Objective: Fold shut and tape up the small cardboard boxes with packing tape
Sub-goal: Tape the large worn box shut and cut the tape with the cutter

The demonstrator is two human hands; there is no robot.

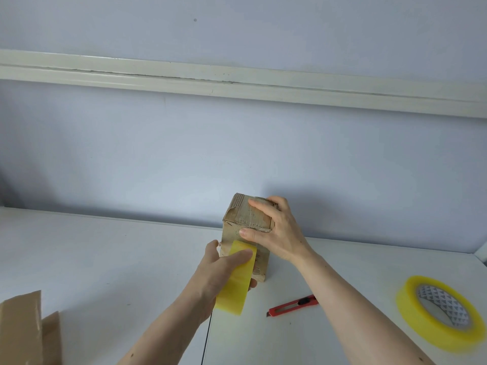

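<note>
Your right hand [274,227] grips the folded-shut small box [243,233] standing on the white table [105,254], while your left hand [224,270] pinches a cut yellow tape strip [235,280] against its near face. Some older tape seems already on top, though that's hard to tell; pressing this strip down remains, and more cardboard [26,330] waits at the left.

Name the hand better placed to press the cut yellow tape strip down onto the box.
Left. The left hand already holds the tape strip against the box side. The right hand grips the box top, steadying it.
</note>
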